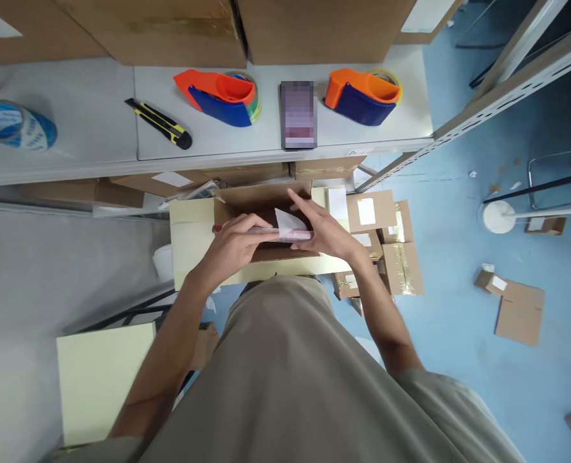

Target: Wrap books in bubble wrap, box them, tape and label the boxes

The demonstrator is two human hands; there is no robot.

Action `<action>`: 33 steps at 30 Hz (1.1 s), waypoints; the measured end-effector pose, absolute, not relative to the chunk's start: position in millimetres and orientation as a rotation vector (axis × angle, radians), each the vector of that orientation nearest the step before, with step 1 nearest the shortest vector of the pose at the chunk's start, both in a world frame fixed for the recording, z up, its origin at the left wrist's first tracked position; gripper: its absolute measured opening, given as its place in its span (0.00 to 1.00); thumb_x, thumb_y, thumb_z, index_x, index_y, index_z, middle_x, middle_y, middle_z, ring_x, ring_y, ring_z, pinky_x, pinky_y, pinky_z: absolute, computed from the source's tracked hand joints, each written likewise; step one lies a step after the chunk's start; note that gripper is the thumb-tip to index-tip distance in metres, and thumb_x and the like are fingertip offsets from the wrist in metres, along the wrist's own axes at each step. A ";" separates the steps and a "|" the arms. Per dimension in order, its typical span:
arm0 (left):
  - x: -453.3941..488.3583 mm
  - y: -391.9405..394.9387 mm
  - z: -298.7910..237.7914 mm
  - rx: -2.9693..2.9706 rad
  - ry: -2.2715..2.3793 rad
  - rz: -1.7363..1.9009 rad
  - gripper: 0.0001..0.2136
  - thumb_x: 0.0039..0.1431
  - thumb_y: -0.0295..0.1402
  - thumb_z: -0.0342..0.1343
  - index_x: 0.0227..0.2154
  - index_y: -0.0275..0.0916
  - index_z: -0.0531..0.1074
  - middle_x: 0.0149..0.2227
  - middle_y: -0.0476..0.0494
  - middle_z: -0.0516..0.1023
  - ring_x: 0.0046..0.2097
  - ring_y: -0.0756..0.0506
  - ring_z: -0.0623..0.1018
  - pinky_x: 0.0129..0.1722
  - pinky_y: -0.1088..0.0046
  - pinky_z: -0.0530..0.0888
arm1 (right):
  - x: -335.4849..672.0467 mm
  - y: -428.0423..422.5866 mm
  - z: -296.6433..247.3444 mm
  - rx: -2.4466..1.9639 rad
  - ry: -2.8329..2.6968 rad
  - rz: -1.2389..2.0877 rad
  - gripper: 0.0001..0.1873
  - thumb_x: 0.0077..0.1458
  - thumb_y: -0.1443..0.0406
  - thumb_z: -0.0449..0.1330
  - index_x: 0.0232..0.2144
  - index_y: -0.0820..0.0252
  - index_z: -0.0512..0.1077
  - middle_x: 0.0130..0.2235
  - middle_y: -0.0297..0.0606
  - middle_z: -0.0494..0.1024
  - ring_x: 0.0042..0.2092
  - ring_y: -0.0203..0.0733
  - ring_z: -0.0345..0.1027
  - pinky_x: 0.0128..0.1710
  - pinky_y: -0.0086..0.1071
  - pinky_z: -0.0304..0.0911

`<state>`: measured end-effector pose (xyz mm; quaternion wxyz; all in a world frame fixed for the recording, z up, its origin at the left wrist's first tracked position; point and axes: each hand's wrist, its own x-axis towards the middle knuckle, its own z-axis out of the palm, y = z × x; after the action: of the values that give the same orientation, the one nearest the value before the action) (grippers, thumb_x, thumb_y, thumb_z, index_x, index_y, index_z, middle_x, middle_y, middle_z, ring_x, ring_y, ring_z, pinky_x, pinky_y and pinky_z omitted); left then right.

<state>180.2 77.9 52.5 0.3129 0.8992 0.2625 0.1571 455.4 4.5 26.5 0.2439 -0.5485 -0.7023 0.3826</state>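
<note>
An open cardboard box (261, 254) stands on a pale yellow tabletop (191, 238) right in front of me. Over its opening is a thin pinkish flat packet (285, 236), seen nearly edge-on. My left hand (240, 241) grips the packet's left part, fingers along its upper side. At the right end, my right hand (321, 228) has its thumb against the near edge and its fingers reaching over the far side. A white paper or film flap (289, 222) sticks up between the hands. The box's inside is partly hidden by my hands and the packet.
On the shelf (266, 141) beyond lie a utility knife (159, 122), two tape dispensers (220, 96) (362, 96), a phone (298, 114) and a blue tape roll (18, 125). Stacked cartons (401, 257) stand to the right. A metal shelf post (488, 96) rises there.
</note>
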 end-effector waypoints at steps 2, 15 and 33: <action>175.9 77.8 50.7 2.354 0.696 0.423 0.22 0.74 0.24 0.49 0.55 0.53 0.84 0.49 0.43 0.82 0.50 0.43 0.79 0.51 0.62 0.77 | 451.1 13.8 28.5 -1.489 -2.015 1.027 0.65 0.55 0.61 0.77 0.80 0.36 0.41 0.72 0.43 0.65 0.72 0.63 0.63 0.70 0.63 0.64; 148.0 85.3 51.1 2.374 0.926 0.360 0.21 0.73 0.28 0.52 0.65 0.45 0.74 0.56 0.41 0.82 0.57 0.40 0.80 0.55 0.62 0.77 | 408.3 47.3 65.1 -1.711 -2.588 0.679 0.13 0.69 0.63 0.66 0.54 0.59 0.79 0.51 0.48 0.85 0.57 0.58 0.78 0.64 0.53 0.67; 201.3 120.4 -87.8 2.478 0.818 -0.356 0.20 0.62 0.17 0.54 0.48 0.41 0.85 0.50 0.35 0.87 0.53 0.39 0.85 0.51 0.68 0.76 | 359.6 72.9 -35.7 -2.136 -2.314 0.992 0.19 0.73 0.66 0.55 0.41 0.72 0.84 0.45 0.67 0.86 0.51 0.63 0.83 0.52 0.54 0.71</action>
<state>201.3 120.4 -87.8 0.2511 0.9108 0.3005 -0.1306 359.6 72.9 -35.7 -0.0801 -0.6448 -0.6986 0.2996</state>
